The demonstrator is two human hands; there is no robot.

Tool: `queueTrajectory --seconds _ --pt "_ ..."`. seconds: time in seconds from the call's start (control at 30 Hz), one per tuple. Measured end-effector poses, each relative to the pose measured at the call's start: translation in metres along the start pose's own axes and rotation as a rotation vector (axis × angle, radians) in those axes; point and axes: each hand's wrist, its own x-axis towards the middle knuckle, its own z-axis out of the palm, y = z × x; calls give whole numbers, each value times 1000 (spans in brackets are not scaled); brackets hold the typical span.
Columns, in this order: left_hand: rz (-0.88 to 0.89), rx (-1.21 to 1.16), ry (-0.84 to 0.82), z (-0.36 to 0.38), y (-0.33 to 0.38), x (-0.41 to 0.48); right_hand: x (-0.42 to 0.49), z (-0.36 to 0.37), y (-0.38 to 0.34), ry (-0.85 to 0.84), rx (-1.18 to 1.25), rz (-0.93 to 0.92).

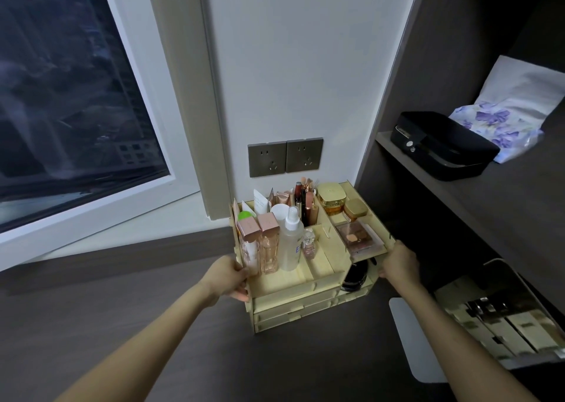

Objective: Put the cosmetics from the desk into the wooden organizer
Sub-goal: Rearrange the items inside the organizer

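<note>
A dark wood desk (153, 325) runs under a window (61, 96) at upper left and a white wall with sockets (286, 157) at centre. In the middle of the frame the organizer (293, 304) stands on the desk, already loaded with cosmetics.

The left hand (227, 276) has its fingers curled round the organizer's left wall. Just inside that wall stand two tall pink-capped bottles (260, 242) and a spray bottle (292, 239), then a small perfume (309, 244). Brushes (305, 200) and gold jars (331, 198) fill the back. A palette (356, 235) lies on the right ledge, above a black compact (354, 276). The right hand (399, 262) grips the right wall.

If the organizer is lifted or slid with a jerk or a tilt, the tall bottles would likely topple. The palette, which lies close to the front edge of its ledge, could slip off forward. The drawers might slide out if the front dips. A swing rightward risks hitting the tray (504, 319) at lower right.
</note>
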Motion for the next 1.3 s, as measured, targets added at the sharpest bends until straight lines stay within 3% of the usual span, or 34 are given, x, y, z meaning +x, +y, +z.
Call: queueTrajectory --seconds 0.37,0.57,0.87,1.3 --pt "-6 -29 15 0 1 -6 -10 -10 -7 -54 -55 22" --pt "31 -41 44 -5 -3 -10 -30 -21 -15 173 -235 -103" --pt "139 32 131 7 -4 -8 -23 -27 -23 178 -315 -140" --pt "178 56 80 5 -7 1 -18 -23 -18 243 -320 -117"
